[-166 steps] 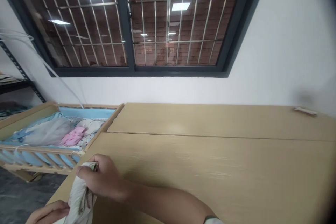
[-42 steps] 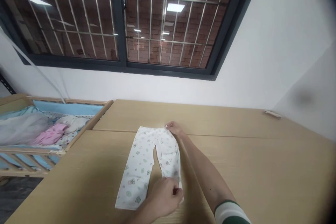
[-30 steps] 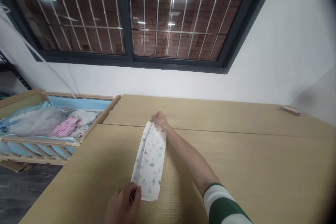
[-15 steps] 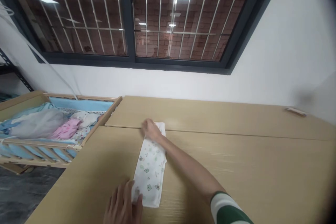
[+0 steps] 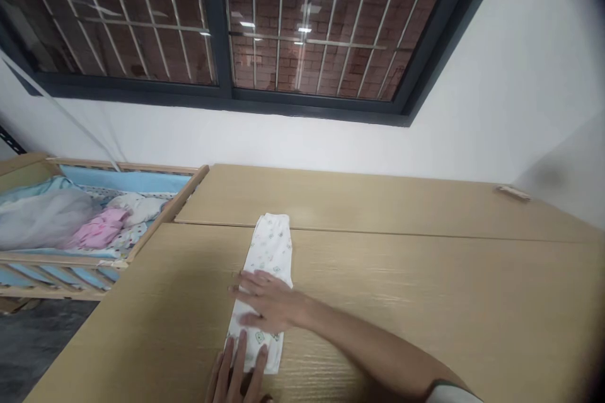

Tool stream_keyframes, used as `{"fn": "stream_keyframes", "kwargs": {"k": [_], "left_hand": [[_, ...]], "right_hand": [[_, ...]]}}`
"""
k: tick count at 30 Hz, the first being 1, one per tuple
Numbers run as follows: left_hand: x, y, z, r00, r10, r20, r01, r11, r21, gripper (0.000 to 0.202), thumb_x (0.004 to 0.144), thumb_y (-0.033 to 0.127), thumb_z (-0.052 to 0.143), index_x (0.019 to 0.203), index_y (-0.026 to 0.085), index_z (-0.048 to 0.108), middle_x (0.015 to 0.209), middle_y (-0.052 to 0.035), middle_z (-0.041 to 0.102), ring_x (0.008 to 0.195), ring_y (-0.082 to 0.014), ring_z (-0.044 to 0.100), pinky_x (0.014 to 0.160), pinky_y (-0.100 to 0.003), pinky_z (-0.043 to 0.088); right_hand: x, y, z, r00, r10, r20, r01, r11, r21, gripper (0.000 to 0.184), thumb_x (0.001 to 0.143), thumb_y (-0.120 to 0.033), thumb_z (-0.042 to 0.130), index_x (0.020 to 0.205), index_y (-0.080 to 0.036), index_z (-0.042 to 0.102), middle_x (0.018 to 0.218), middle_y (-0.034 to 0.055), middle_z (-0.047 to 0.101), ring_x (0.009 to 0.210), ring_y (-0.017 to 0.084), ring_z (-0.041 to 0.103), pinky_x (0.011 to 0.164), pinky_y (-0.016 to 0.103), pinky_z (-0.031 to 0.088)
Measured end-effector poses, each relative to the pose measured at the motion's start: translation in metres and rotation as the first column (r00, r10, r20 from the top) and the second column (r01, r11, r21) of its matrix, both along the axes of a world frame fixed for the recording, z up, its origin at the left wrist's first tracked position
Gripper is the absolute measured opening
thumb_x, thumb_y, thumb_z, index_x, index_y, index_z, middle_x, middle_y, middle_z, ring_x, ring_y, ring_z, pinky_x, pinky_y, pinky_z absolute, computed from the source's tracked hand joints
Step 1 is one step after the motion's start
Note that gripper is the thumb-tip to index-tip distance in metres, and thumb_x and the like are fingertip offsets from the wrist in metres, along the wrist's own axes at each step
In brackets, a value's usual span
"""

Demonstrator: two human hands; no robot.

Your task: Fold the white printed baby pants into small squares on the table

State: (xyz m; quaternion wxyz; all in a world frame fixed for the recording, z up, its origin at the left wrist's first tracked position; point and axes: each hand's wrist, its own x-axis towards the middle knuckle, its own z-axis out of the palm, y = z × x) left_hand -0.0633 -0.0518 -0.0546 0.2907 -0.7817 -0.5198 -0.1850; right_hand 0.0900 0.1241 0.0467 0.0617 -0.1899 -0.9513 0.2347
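A white cloth (image 5: 270,245) printed with small green and brown figures lies folded into a long narrow strip on the wooden tabletop. It looks like a folded baby garment, though its exact kind does not show. My right hand (image 5: 267,301) rests flat across its middle, fingers spread toward the left. At the near end, my left hand (image 5: 239,371) touches the cloth's lower left part with its fingers apart. The bottom of my left hand is cut off by the frame edge.
The light wooden tabletop (image 5: 401,283) has a seam running across it. A wooden crib (image 5: 161,220) with blue lining stands at the left, holding pink clothing (image 5: 101,228) and white bedding. A small pale object (image 5: 513,192) lies at the far right. Behind is a barred window (image 5: 302,63).
My right hand has come from the cloth's far end down to its middle and has opened out flat. My left hand has shifted slightly right along the near end. The view has moved a little.
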Motion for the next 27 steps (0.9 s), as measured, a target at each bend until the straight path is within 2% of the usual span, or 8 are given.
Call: {"fn": "stream_keyframes", "kwargs": {"k": [4,9,13,16,19,22,25,27], "left_hand": [[0.001,0.001,0.015,0.998,-0.029,-0.054,0.028,1.0,-0.009,0.062,0.085,0.062,0.058,0.14,0.031,0.057,0.126,-0.0133,0.069,0.115,-0.0358,0.066,0.086,-0.043,0.059],[0.0,-0.002,0.014,0.998,-0.025,-0.064,0.024,0.999,-0.024,0.065,0.084,0.057,0.061,0.143,0.03,0.055,0.128,-0.0156,0.067,0.115,-0.0371,0.066,0.084,-0.043,0.06],[-0.001,-0.002,0.016,0.998,-0.031,-0.061,0.029,0.999,-0.04,0.063,0.085,0.057,0.06,0.142,0.031,0.055,0.129,-0.0142,0.067,0.118,-0.0357,0.065,0.086,-0.042,0.06],[0.002,0.002,0.028,0.997,-0.079,-0.024,0.077,0.996,-0.053,0.06,0.088,0.055,0.059,0.142,0.031,0.055,0.132,-0.0126,0.066,0.12,-0.0333,0.064,0.088,-0.041,0.06],[0.01,0.011,0.044,0.986,-0.152,0.072,0.157,0.985,-0.069,0.052,0.092,0.044,0.057,0.14,0.024,0.056,0.135,-0.0131,0.064,0.121,-0.0307,0.063,0.091,-0.04,0.059],[0.014,0.023,0.056,0.95,-0.215,0.225,0.237,0.969,-0.072,0.041,0.097,0.032,0.05,0.134,0.017,0.059,0.131,-0.0111,0.067,0.116,-0.0246,0.066,0.091,-0.035,0.059],[0.009,0.034,0.059,0.901,-0.275,0.336,0.328,0.938,-0.112,0.031,0.101,0.023,0.044,0.124,0.018,0.063,0.124,-0.0069,0.071,0.108,-0.0193,0.069,0.088,-0.031,0.059],[0.004,0.037,0.059,0.878,-0.298,0.374,0.375,0.915,-0.152,0.03,0.102,0.018,0.04,0.114,0.02,0.067,0.121,-0.0054,0.072,0.105,-0.018,0.069,0.086,-0.03,0.06]], "right_hand": [[-0.007,0.058,-0.009,0.986,-0.162,0.039,0.158,0.984,0.083,0.071,0.102,-0.062,0.034,0.161,-0.024,0.024,0.167,0.0084,0.019,0.155,0.024,0.013,0.125,0.045,0.011],[-0.009,0.13,-0.018,0.935,-0.347,0.077,0.331,0.929,0.168,0.074,0.102,-0.062,0.028,0.161,-0.016,0.023,0.167,0.0099,0.017,0.156,0.023,0.01,0.126,0.042,0.006],[-0.001,0.165,-0.023,0.908,-0.417,0.031,0.4,0.888,0.228,0.071,0.104,-0.056,0.028,0.161,-0.015,0.023,0.167,0.0088,0.019,0.156,0.022,0.01,0.126,0.04,0.004],[0.008,0.177,-0.023,0.913,-0.407,0.03,0.386,0.885,0.261,0.067,0.105,-0.051,0.028,0.161,-0.015,0.023,0.167,0.0083,0.02,0.155,0.022,0.012,0.126,0.039,0.004],[0.016,0.179,-0.015,0.908,-0.418,0.024,0.392,0.869,0.304,0.064,0.105,-0.044,0.03,0.16,-0.011,0.024,0.166,0.0122,0.022,0.155,0.024,0.014,0.126,0.042,0.006],[0.025,0.159,0.0,0.905,-0.425,-0.036,0.405,0.83,0.383,0.062,0.102,-0.031,0.039,0.158,-0.007,0.025,0.165,0.0175,0.022,0.155,0.028,0.013,0.126,0.048,0.01],[0.036,0.107,0.018,0.907,-0.403,-0.12,0.418,0.828,0.375,0.056,0.098,-0.024,0.048,0.151,-0.009,0.04,0.158,0.0214,0.036,0.148,0.034,0.03,0.12,0.053,0.026],[0.046,0.059,0.028,0.921,-0.358,-0.154,0.387,0.887,0.25,0.039,0.101,-0.027,0.047,0.136,-0.014,0.057,0.136,0.0184,0.058,0.127,0.03,0.054,0.108,0.048,0.042]]}}
